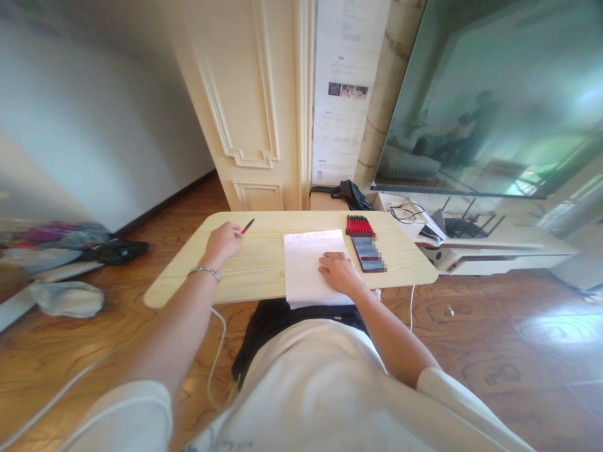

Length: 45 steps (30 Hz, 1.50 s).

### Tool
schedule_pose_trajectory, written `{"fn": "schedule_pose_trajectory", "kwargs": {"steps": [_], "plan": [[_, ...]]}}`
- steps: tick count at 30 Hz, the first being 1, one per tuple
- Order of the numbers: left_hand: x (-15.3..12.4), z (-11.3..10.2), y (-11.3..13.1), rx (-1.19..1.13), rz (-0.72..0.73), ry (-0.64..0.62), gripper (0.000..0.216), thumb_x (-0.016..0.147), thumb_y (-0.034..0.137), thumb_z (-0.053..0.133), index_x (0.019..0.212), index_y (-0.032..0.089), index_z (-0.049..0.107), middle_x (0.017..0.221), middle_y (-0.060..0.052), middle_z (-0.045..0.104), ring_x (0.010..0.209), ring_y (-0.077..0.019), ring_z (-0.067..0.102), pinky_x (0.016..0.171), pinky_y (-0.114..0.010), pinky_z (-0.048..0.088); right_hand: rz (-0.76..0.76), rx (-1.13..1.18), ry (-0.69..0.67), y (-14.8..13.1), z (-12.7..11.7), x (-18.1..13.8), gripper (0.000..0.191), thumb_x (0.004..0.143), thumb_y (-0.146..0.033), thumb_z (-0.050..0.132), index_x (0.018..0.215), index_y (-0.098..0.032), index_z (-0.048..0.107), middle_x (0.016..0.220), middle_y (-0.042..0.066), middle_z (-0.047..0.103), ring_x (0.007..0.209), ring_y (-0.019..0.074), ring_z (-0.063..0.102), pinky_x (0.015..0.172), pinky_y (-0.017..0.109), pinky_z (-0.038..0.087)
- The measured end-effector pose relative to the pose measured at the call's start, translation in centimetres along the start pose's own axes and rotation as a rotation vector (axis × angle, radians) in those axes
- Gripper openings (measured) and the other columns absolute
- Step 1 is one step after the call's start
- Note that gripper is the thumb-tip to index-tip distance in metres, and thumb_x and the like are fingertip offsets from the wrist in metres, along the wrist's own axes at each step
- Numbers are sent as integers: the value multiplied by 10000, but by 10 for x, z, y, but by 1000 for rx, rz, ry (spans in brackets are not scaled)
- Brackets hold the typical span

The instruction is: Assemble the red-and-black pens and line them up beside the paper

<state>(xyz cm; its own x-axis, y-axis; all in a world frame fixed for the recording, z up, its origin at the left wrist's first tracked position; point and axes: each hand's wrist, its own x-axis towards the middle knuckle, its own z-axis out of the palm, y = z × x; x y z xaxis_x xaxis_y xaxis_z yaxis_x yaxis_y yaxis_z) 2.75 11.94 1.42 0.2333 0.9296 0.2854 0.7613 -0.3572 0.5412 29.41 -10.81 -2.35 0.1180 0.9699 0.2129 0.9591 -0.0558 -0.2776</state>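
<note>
Over the left part of the light wooden table, my left hand (pixel 223 243) is closed around a red and black pen (pixel 247 226), whose dark end points away to the right. My right hand (pixel 338 272) lies open on white sheets of paper (pixel 304 270), fingers stretched over their right side. Faint marks show along the paper's far edge. Beyond that hand, several red and black pens (pixel 359 225) lie side by side in a row. Just below them is a phone (pixel 369 253) with its screen lit and partly blurred out.
The pale table (pixel 188 276) has rounded corners. Behind it are a black bag (pixel 354 194), a white box with cables (pixel 407 213), and a router (pixel 466 227) on a low cabinet. A large screen (pixel 471 113) hangs above. Plastic bags (pixel 68 298) lie on the left floor.
</note>
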Motion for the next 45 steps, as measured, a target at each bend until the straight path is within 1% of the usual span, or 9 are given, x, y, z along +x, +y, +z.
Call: {"fn": "schedule_pose_trajectory", "kwargs": {"steps": [3, 7, 12, 18, 24, 34, 38, 42, 45], "plan": [[-38, 19, 45, -83, 110, -3, 258, 823, 312, 585, 1047, 183, 599, 960, -77, 709, 881, -195, 654, 790, -286, 479, 13, 12, -1, -1, -1, 0, 294, 917, -341, 459, 1111, -246, 658, 1316, 65, 548, 1225, 280, 425, 941, 410, 373], [-89, 53, 100, -178, 229, -57, 201, 830, 278, 570, 1016, 207, 596, 885, -42, 716, 811, -171, 666, 734, -253, 477, 44, 37, 5, 0, 0, 0, 316, 915, -371, 473, 1139, -248, 659, 1318, 68, 550, 1231, 263, 425, 971, 384, 352], [-114, 87, 130, -39, 273, -103, 118, 848, 236, 530, 889, 195, 632, 868, -83, 712, 803, -201, 657, 725, -280, 461, 52, 78, 21, 3, 4, 2, 326, 902, -387, 501, 1147, -248, 666, 1322, 69, 551, 1243, 248, 428, 1003, 360, 331], [-124, 99, 136, 109, 202, -164, 213, 860, 389, 548, 948, 228, 656, 869, -100, 714, 808, -244, 657, 699, -316, 453, 40, 93, 28, 3, 4, 2, 313, 901, -358, 512, 1146, -247, 673, 1314, 69, 557, 1245, 242, 433, 1008, 337, 325], [-128, 92, 134, 9, 248, -154, 226, 865, 406, 538, 884, 228, 675, 846, -89, 719, 772, -236, 662, 663, -297, 445, 21, 74, 30, 4, 4, 3, 303, 920, -309, 480, 1151, -259, 669, 1310, 73, 560, 1230, 236, 445, 984, 336, 338], [-147, 69, 88, -288, 241, 94, 245, 882, 385, 498, 843, 206, 660, 835, -49, 708, 770, -178, 648, 745, -272, 459, 69, 79, 35, 5, -2, 19, 303, 931, -225, 415, 1021, -191, 702, 1055, 102, 690, 1027, 197, 590, 885, 265, 369], [-148, 72, 86, -209, 244, 48, 243, 878, 375, 493, 820, 206, 658, 820, -58, 704, 765, -187, 643, 719, -278, 454, 186, 59, -4, -3, -4, 28, 343, 945, -323, 388, 1010, -169, 687, 1027, 134, 700, 989, 220, 618, 834, 282, 387], [-148, 74, 90, -117, 258, 17, 251, 886, 362, 472, 824, 207, 660, 829, -69, 701, 773, -196, 638, 713, -288, 445, 306, 16, -70, -15, -8, 42, 567, 900, -584, 389, 1033, -121, 687, 1042, 211, 686, 1001, 284, 629, 824, 334, 417], [-148, 74, 92, -79, 249, 8, 243, 886, 347, 466, 824, 211, 658, 834, -72, 699, 788, -199, 636, 725, -291, 441, 347, -18, -112, -21, -13, 51, 651, 840, -660, 437, 1086, -108, 677, 1088, 236, 668, 1019, 317, 626, 820, 366, 439]]}}
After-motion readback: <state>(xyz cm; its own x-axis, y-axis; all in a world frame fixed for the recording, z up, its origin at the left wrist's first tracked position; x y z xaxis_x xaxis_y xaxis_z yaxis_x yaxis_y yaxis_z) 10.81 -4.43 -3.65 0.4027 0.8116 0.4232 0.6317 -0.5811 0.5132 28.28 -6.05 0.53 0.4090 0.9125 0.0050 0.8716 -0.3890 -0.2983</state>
